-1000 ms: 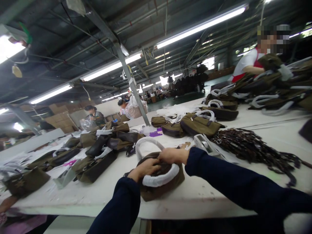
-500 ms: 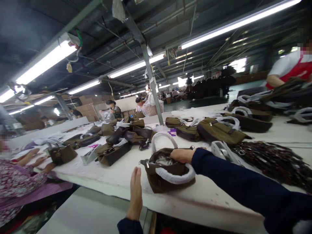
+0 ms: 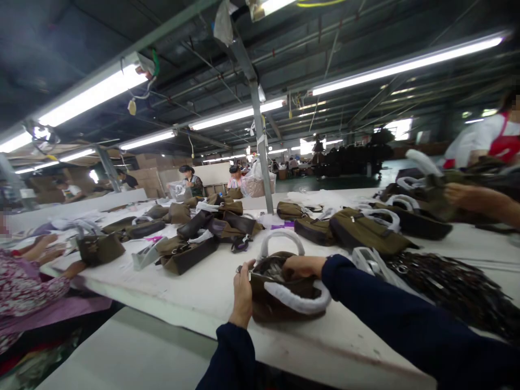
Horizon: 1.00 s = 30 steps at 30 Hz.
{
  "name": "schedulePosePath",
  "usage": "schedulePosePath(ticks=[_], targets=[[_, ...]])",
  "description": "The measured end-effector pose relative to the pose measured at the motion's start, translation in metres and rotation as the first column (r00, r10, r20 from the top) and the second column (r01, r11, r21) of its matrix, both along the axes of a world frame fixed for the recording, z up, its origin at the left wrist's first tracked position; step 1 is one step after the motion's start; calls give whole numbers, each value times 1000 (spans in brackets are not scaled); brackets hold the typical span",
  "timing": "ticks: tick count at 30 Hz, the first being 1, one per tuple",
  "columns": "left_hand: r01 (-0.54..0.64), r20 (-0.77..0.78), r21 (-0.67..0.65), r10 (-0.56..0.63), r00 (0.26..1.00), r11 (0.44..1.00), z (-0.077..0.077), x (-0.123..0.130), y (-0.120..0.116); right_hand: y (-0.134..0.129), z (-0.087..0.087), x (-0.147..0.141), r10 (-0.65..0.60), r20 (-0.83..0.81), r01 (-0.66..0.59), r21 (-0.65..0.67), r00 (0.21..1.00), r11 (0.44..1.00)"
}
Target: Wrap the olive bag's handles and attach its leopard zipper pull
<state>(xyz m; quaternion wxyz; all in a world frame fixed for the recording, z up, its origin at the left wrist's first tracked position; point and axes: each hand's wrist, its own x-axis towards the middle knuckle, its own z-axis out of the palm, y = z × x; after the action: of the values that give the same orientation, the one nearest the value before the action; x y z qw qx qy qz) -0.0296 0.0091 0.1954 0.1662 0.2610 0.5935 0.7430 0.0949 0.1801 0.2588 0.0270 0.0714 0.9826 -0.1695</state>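
The left hand (image 3: 242, 295) holds a metal clasp (image 3: 248, 273) at the handbag's (image 3: 284, 306) rim, fingers (image 3: 246, 266) pinched together on it. The right hand (image 3: 303, 266) lies over the opening, its fingertips hidden, so its grip is unclear. The bag sits near the table's (image 3: 122, 287) near edge.

The left hand (image 3: 242, 295) stands upright with fingers curled; the right hand (image 3: 303, 266) lies palm-down, both emerging from navy sleeves (image 3: 390, 309).

Contents (image 3: 270, 269) of the brown handbag (image 3: 280, 306), blurred, too small to tell.
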Motion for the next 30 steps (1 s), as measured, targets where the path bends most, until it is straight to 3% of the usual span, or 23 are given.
schedulePosePath(ticks=[3, 6, 10, 16, 22, 26, 28, 30], targets=[[13, 18, 25, -13, 1000, 1000, 11, 1, -3, 5, 16, 5, 56, 56, -57, 17, 997, 998], [42, 58, 76, -47, 997, 996, 32, 1, -2, -1, 42, 8, 105, -147, -90, 101, 984, 991], [202, 95, 133, -215, 972, 970, 61, 1, 5, -30, 69, -2, 241, -340, -158, 253, 909, 954], [412, 237, 150, -437, 867, 899, 87, 1, 4, -57, 91, -5, 501, -289, -317, 500, 816, 806], [519, 238, 72, -520, 820, 852, 101, 7, -4, -61, 98, 7, 577, -161, -335, 679, 800, 653], [509, 236, -5, -494, 837, 861, 105, 11, -2, -57, 97, 8, 645, -107, -358, 757, 757, 546], [502, 229, -38, -482, 846, 864, 104, 12, -1, -54, 100, 11, 646, -101, -385, 729, 757, 565], [521, 218, -64, -498, 840, 851, 104, 11, -1, -50, 103, 13, 631, -109, -422, 655, 768, 627]])
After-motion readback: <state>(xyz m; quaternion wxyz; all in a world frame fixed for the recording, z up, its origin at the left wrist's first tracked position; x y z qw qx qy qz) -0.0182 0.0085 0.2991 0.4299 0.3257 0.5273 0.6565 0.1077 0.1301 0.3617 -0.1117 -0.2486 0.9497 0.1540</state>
